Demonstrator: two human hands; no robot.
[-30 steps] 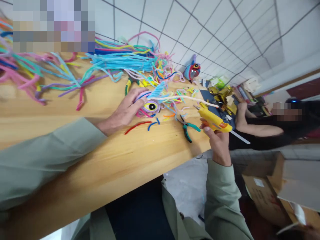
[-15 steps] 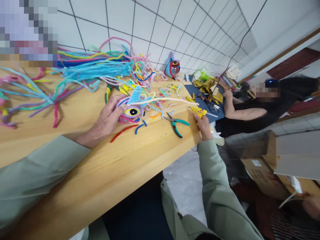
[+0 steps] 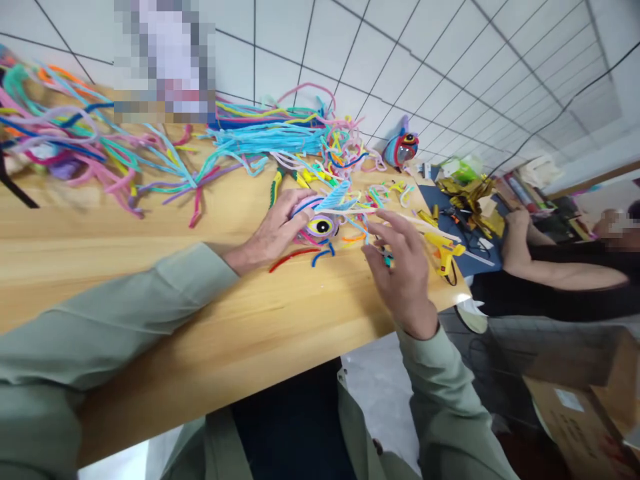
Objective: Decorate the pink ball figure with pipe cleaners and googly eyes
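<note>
My left hand is closed around a pipe-cleaner figure on the table. The figure has a round yellow-and-black eye, pink and purple edging, and a light-blue striped fin on top. A long whitish pipe cleaner stretches from near the fin to the right. Just right of the figure is my right hand, its fingers apart around nothing I can see; whether a fingertip touches the whitish strand I cannot tell. Teal-handled pliers are mostly hidden behind it. A yellow glue gun lies to its right.
Light-blue pipe cleaners are heaped along the tiled wall, with cut scraps nearby. A finished-looking figure stands by the wall. Green-and-yellow pliers lie behind my left hand. A co-worker's arm rests by a dark-blue mat.
My right hand has let go of the glue gun, now on the table, and moved left toward the figure. My left hand keeps its hold. The view has swung left.
</note>
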